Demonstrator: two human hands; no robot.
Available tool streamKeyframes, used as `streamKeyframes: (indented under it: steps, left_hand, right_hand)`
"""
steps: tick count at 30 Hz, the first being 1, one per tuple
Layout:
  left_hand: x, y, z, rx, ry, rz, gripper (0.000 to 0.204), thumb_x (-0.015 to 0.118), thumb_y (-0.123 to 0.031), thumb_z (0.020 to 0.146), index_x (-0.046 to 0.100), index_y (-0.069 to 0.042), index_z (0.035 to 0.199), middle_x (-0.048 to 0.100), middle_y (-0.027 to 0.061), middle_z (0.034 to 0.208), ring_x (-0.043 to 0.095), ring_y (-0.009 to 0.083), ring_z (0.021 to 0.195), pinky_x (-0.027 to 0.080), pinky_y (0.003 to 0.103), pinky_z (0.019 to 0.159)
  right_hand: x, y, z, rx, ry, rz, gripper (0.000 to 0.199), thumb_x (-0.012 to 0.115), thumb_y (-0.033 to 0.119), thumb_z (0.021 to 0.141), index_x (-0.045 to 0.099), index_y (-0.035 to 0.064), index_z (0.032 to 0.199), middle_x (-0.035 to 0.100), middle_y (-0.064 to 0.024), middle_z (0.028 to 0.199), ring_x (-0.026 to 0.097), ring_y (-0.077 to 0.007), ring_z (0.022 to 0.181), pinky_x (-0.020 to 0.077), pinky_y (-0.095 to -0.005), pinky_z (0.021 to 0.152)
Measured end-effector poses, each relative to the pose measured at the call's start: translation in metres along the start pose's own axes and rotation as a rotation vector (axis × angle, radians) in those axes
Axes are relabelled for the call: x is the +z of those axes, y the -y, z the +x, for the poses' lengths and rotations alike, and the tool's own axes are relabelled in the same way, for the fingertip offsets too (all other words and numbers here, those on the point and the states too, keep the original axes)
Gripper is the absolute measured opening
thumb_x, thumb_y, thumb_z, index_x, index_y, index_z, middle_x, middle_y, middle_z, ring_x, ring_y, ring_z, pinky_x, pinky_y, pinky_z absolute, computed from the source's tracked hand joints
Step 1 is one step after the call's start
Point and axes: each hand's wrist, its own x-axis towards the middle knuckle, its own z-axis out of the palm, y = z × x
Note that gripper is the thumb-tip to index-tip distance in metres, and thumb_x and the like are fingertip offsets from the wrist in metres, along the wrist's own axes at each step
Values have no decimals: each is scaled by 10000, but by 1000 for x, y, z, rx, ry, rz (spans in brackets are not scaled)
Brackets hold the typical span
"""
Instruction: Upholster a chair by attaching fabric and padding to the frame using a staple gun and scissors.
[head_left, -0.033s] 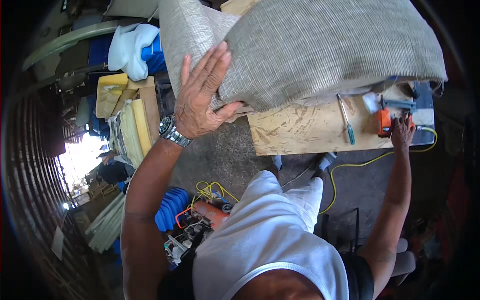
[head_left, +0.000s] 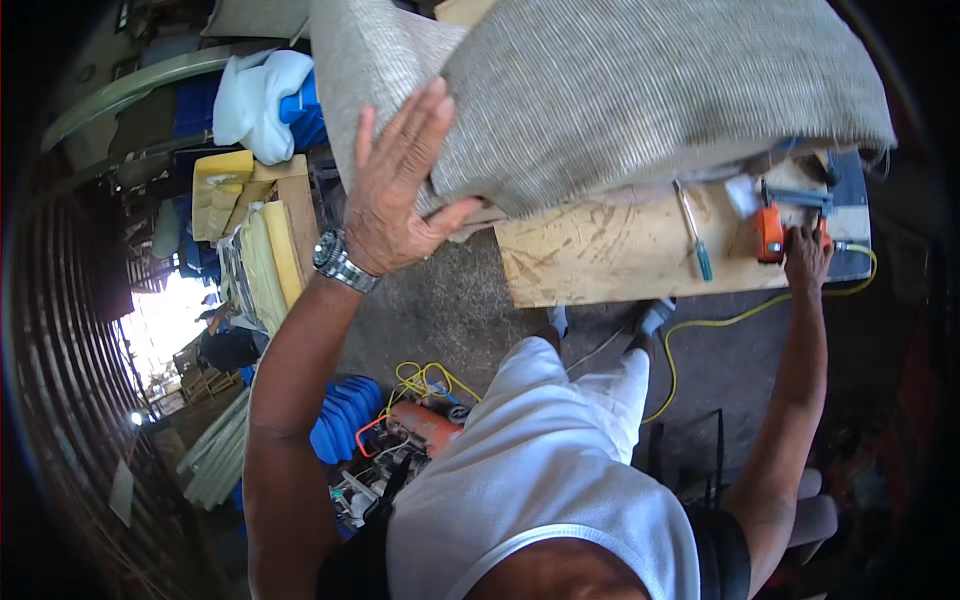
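Seen from above, a person's left hand (head_left: 393, 200), left of centre near the top, lies flat with fingers spread and pointing up against grey woven fabric (head_left: 650, 90); it grips nothing. The fabric fills the top of the frame, draped over the back of a wooden table (head_left: 590, 265). A watch (head_left: 342, 262) circles the left wrist. At the right of the frame, the right hand (head_left: 806, 258) has its fingers over the handle of an orange tool (head_left: 769, 234) on the table; whether they are clenched around it, I cannot tell. A yellow hose (head_left: 730, 320) runs from the tool. Left of it lies a screwdriver (head_left: 697, 243) with a green handle. An orange compressor (head_left: 425, 425) sits at lower centre-left.
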Motion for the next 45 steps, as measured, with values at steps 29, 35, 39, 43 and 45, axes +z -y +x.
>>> streamKeyframes:
  steps: [29, 35, 39, 43, 45]
  left_hand:
    - [21, 24, 3, 221, -174, -16, 864, 727, -454, 852, 308, -164, 1550, 381, 133, 1564, 425, 322, 1401, 189, 680, 1121]
    - [21, 28, 1, 228, -173, 0, 879, 737, -457, 843, 299, -184, 1554, 381, 133, 1563, 426, 322, 1400, 190, 681, 1120]
    - [22, 25, 2, 239, -198, 5, 883, 742, -459, 839, 301, -187, 1553, 391, 133, 1557, 434, 319, 1394, 192, 679, 1121]
    - [21, 24, 4, 239, -211, 9, 875, 741, -458, 838, 311, -182, 1549, 402, 130, 1551, 442, 315, 1388, 197, 671, 1123]
    - [21, 24, 3, 232, -209, 6, 871, 737, -460, 839, 314, -179, 1547, 402, 129, 1551, 442, 316, 1389, 199, 669, 1124]
  right_hand:
    - [-178, 355, -197, -236, -903, 1443, 278, 769, 225, 804, 663, 69, 1008, 694, -99, 813, 706, -282, 743, 564, -353, 698]
    - [-194, 350, -197, -281, -861, 1505, 293, 758, 213, 817, 666, 74, 1059, 698, -118, 822, 705, -304, 760, 568, -361, 706]
    - [-191, 354, -189, -269, -778, 1552, 349, 828, 245, 773, 678, 65, 1032, 700, -103, 870, 712, -286, 794, 570, -362, 741]
    - [-185, 358, -184, -217, -755, 1470, 249, 767, 122, 773, 655, 39, 980, 689, -111, 850, 707, -265, 775, 563, -343, 724]
    - [-183, 361, -184, -210, -818, 1549, 374, 751, 194, 763, 661, 101, 1114, 692, -151, 807, 691, -354, 746, 559, -407, 667]
